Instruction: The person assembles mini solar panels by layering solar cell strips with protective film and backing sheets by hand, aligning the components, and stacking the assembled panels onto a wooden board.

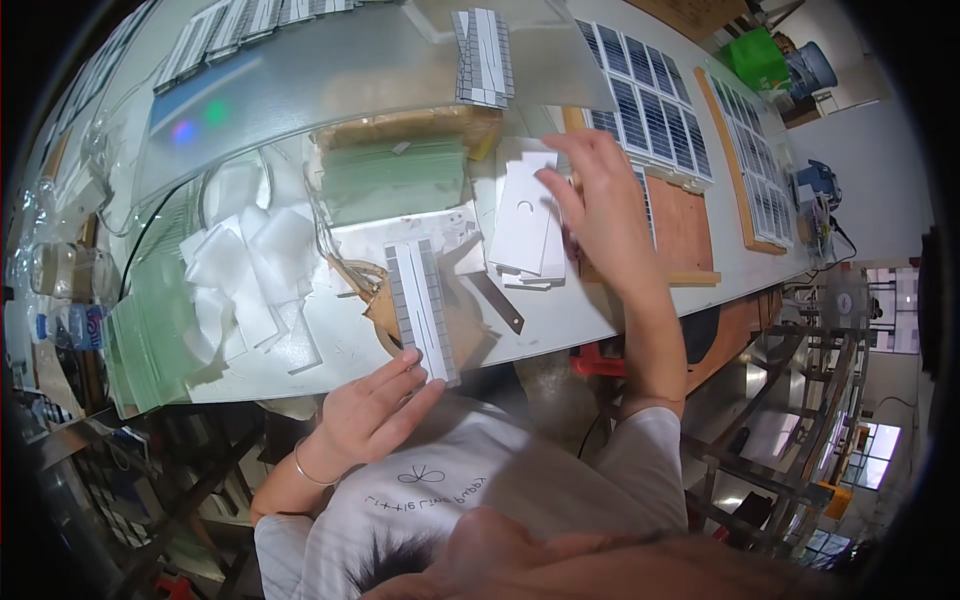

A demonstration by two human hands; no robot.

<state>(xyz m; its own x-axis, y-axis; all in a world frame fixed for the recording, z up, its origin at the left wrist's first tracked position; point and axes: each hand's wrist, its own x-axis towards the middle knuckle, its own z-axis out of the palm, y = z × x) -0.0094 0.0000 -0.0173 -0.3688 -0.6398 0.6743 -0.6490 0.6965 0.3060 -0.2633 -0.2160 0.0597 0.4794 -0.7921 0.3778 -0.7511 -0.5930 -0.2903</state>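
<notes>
My left hand [382, 405] pinches the near end of a long narrow panel [420, 300], which has grey gridded edges and a white middle with a dark line. The panel points away from me, its far part over the brown wrapping paper [380, 310]. Over the right side of a stack of white rectangular cards [524, 215] is my right hand [600, 190]. Its thumb and fingers are apart, with nothing seen between them. Whether its fingertips touch the top card cannot be made out. Several similar panels [485, 60] lie stacked on the raised glass sheet [380, 70].
A stack of greenish glass sheets [395, 180] sits beyond the panel. White foam sheets [255, 260] are heaped at left, beside more glass [150, 330]. A metal ruler [497, 303] lies near the table edge. Solar panels [645, 90] fill wooden frames at right.
</notes>
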